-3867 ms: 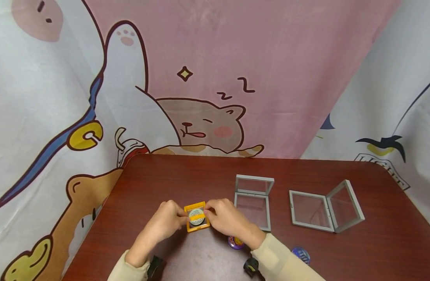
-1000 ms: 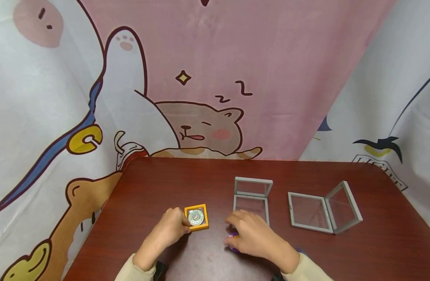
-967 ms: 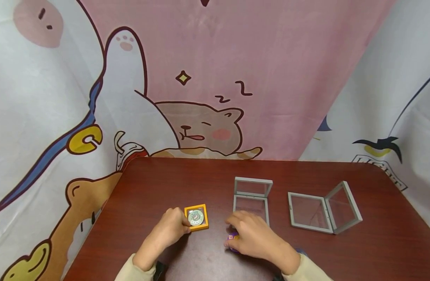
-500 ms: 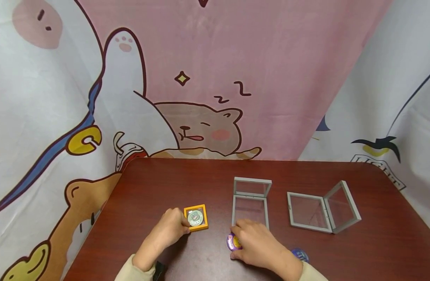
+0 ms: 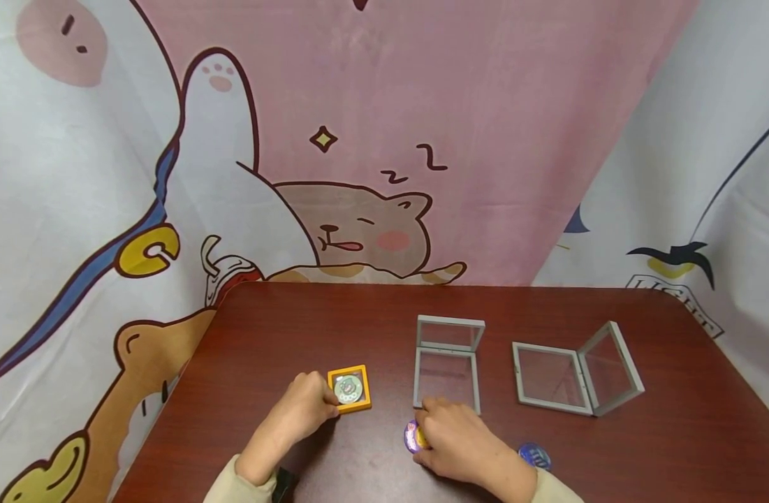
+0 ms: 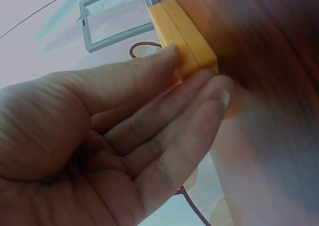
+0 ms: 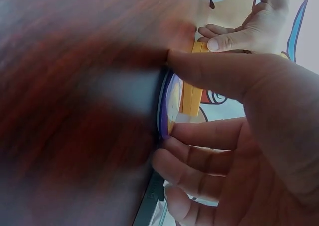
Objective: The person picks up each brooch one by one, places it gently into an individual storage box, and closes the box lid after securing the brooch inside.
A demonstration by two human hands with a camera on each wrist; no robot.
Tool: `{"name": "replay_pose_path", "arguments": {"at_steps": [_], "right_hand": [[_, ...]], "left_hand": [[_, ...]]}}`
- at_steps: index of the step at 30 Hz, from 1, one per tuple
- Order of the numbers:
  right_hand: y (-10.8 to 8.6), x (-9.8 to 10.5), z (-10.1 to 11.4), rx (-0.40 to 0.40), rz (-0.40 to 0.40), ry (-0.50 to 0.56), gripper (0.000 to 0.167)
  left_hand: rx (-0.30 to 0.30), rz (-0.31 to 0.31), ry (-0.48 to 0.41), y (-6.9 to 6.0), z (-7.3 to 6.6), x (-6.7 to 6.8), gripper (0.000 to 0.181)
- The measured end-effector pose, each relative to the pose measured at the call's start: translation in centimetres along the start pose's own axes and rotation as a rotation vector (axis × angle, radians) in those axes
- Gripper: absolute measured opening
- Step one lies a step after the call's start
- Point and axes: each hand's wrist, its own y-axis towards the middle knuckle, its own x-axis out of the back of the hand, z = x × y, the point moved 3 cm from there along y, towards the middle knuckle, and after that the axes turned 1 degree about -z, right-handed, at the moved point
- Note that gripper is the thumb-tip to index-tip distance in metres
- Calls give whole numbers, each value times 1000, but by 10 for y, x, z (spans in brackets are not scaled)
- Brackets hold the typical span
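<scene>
In the head view, my left hand [image 5: 302, 411] holds the near left corner of a small square yellow display case [image 5: 366, 399], which lies closed with a pale green round badge [image 5: 348, 389] behind its clear window. Thumb and fingertips pinch the case's edge in the left wrist view. My right hand [image 5: 461, 441] is over a purple round badge [image 5: 413, 437] that lies on the table. In the right wrist view, thumb and forefinger grip that badge [image 7: 172, 104] at opposite sides of its rim. Part of it is hidden under the hand.
A grey clear-windowed case [image 5: 475, 381] stands open just beyond my right hand. Another open grey case [image 5: 588, 384] is farther right. A blue round badge [image 5: 534, 456] lies beside my right wrist on the brown table [image 5: 283, 321]. A patterned curtain [image 5: 497, 140] hangs behind.
Earlier both hands worked at the yellow case; its lid is now down. My right hand has moved right to the purple badge and shifted slightly nearer, uncovering the blue badge. My left hand stays at the case.
</scene>
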Motion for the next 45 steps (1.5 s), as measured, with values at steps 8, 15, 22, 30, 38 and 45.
{"name": "replay_pose_path", "arguments": {"at_steps": [8,15,22,30,38,45], "right_hand": [[-2,1,0,4,-34,37,31],[-7,12,-6,-28,-30,145,36],[-14,30,-22,-30,-163,151,39],[-20,39,-48,-36,-266,182,46],[-21,39,-65,-105,-300,170,49],[-21,39,-76,-143,-324,133,50]], "left_hand": [[48,1,4,0,-5,5,6],[49,-101,8,3,-19,11,9],[-9,-178,-42,13,-32,11,21],[-75,-133,-108,29,-48,1,23],[-119,-119,-93,42,-61,-15,26],[-158,-115,-40,51,-72,-37,25]]}}
